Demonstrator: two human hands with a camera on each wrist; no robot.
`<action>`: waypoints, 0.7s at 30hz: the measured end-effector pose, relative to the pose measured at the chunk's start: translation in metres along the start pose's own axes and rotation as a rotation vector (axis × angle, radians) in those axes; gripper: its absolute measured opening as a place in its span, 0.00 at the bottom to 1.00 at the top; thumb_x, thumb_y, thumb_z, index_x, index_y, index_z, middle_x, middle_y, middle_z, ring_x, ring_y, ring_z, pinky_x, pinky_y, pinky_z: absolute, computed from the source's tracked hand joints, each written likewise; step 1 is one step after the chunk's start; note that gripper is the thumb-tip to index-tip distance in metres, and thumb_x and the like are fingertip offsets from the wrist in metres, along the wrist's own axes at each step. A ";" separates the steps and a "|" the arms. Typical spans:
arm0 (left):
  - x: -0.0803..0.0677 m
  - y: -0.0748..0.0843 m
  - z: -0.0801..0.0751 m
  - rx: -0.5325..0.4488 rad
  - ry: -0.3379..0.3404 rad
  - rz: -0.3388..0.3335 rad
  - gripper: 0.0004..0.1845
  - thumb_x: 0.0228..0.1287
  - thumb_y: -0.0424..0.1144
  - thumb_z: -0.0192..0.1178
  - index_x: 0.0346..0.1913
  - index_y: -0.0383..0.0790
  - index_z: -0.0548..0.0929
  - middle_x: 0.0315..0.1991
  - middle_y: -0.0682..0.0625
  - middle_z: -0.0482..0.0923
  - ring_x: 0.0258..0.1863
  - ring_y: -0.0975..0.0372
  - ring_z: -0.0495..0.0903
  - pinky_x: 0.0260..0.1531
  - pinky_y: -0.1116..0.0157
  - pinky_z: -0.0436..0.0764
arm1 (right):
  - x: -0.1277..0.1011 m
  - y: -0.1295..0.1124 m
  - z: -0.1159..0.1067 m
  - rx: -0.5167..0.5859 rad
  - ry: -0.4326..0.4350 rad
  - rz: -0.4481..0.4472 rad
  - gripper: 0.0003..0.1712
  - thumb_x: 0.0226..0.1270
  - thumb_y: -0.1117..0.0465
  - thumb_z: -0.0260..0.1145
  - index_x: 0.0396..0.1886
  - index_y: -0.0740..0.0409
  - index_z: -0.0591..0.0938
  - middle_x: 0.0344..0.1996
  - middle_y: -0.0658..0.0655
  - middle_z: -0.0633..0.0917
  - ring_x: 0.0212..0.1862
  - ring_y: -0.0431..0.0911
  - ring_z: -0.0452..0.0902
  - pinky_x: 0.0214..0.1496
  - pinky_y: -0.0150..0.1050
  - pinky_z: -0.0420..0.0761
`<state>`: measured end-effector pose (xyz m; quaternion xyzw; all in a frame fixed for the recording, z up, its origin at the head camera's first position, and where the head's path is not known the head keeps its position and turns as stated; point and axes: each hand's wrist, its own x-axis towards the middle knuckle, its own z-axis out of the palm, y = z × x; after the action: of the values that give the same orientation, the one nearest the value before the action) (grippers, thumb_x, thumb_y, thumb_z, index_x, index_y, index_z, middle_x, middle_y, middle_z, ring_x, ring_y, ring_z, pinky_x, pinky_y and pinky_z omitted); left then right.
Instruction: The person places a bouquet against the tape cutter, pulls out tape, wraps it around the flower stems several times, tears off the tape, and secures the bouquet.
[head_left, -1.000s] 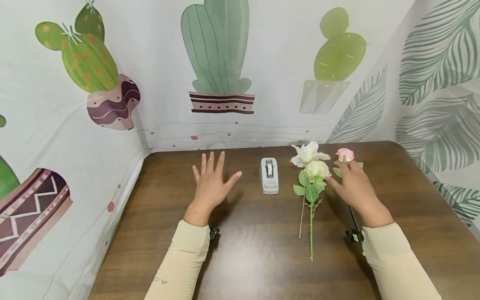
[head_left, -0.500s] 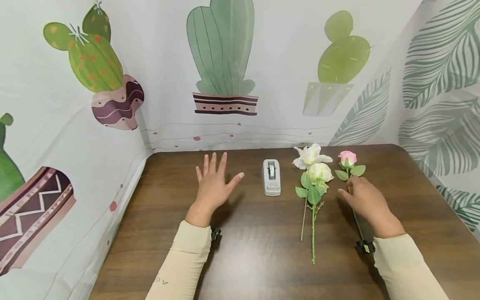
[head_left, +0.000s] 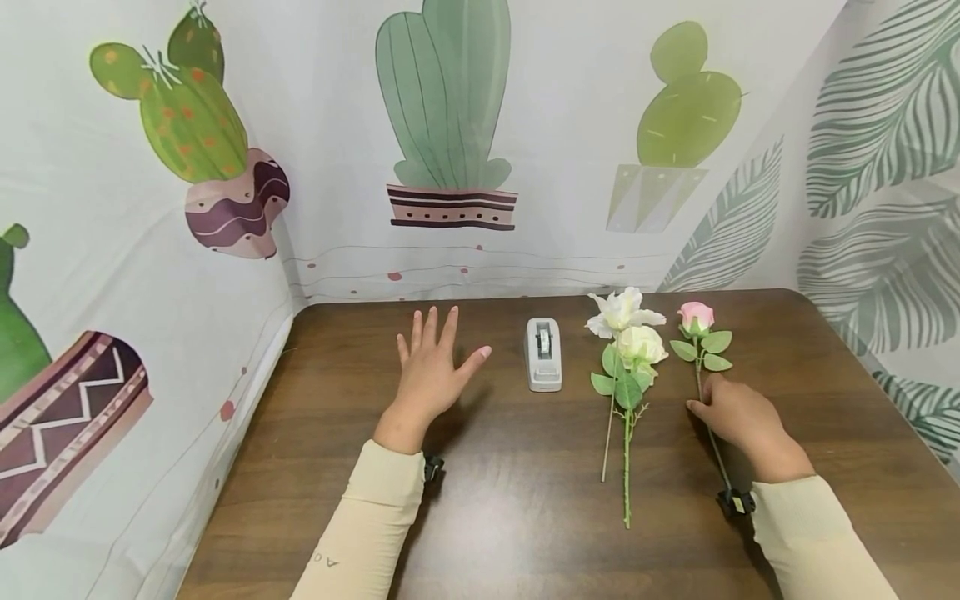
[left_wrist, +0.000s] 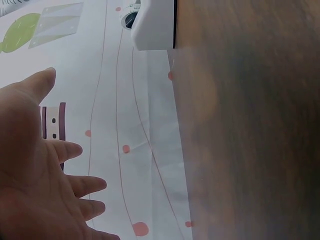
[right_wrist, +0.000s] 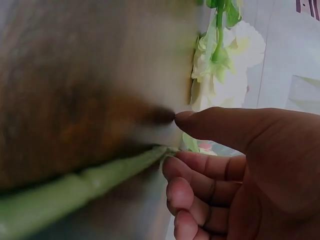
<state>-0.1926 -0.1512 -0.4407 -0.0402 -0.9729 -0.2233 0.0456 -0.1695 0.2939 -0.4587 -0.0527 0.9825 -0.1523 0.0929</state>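
Observation:
A pink rose (head_left: 696, 318) with green leaves lies at the right of the table, its long stem (right_wrist: 85, 190) running toward the person. My right hand (head_left: 738, 412) reaches down around the middle of that stem. In the right wrist view the fingers bend beside the stem, while the thumb stands apart from them, its tip at the table. Left of the tape dispenser, my left hand (head_left: 431, 379) holds nothing, its fingers and thumb spread wide low over the table. The white tape dispenser (head_left: 543, 354) is partly visible in the left wrist view.
Between dispenser and pink rose lie two more flowers: a white open-petalled flower (head_left: 622, 312) and a cream rose (head_left: 641, 344), stems side by side. The brown wooden table (head_left: 510, 517) meets a white cloth backdrop (head_left: 555, 167) printed with cacti and leaves.
My right hand has slid from over the pink rose's head down toward the person, along its stem, uncovering the bloom and leaves. The left hand has stayed spread in place.

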 end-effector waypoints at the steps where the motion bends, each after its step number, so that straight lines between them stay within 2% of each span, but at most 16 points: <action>1: 0.000 0.000 0.000 0.003 -0.002 -0.001 0.49 0.67 0.77 0.41 0.82 0.54 0.46 0.83 0.39 0.41 0.83 0.45 0.30 0.75 0.32 0.38 | 0.000 0.001 0.000 0.001 0.001 0.000 0.16 0.70 0.52 0.62 0.26 0.55 0.71 0.19 0.54 0.73 0.25 0.47 0.68 0.25 0.41 0.64; 8: 0.000 0.000 0.001 0.005 0.000 0.003 0.50 0.66 0.78 0.41 0.82 0.55 0.45 0.83 0.40 0.41 0.82 0.46 0.28 0.75 0.32 0.34 | -0.001 0.004 0.001 0.018 -0.030 0.014 0.15 0.72 0.56 0.58 0.24 0.55 0.72 0.19 0.53 0.72 0.24 0.47 0.67 0.24 0.39 0.63; 12: 0.000 0.001 0.000 0.007 0.005 0.008 0.50 0.66 0.78 0.41 0.82 0.55 0.46 0.83 0.40 0.40 0.82 0.46 0.27 0.74 0.32 0.32 | -0.001 0.002 0.001 0.022 -0.027 0.025 0.18 0.68 0.58 0.57 0.17 0.52 0.70 0.15 0.48 0.67 0.22 0.44 0.63 0.23 0.38 0.60; 16: -0.001 0.002 0.001 0.013 0.010 0.016 0.51 0.65 0.79 0.42 0.82 0.55 0.47 0.83 0.41 0.41 0.82 0.45 0.28 0.73 0.31 0.32 | 0.000 0.001 -0.001 0.026 -0.035 0.051 0.21 0.65 0.57 0.58 0.11 0.48 0.67 0.13 0.44 0.63 0.21 0.43 0.60 0.23 0.37 0.60; 21: -0.001 0.002 0.001 0.018 0.009 0.017 0.51 0.64 0.79 0.42 0.82 0.55 0.47 0.83 0.41 0.41 0.82 0.45 0.27 0.74 0.31 0.32 | 0.002 0.003 -0.003 0.027 -0.056 0.079 0.24 0.65 0.53 0.59 0.09 0.47 0.66 0.12 0.44 0.62 0.19 0.42 0.60 0.23 0.37 0.60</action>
<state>-0.1913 -0.1491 -0.4408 -0.0471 -0.9742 -0.2142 0.0525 -0.1720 0.2977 -0.4576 -0.0170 0.9787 -0.1605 0.1269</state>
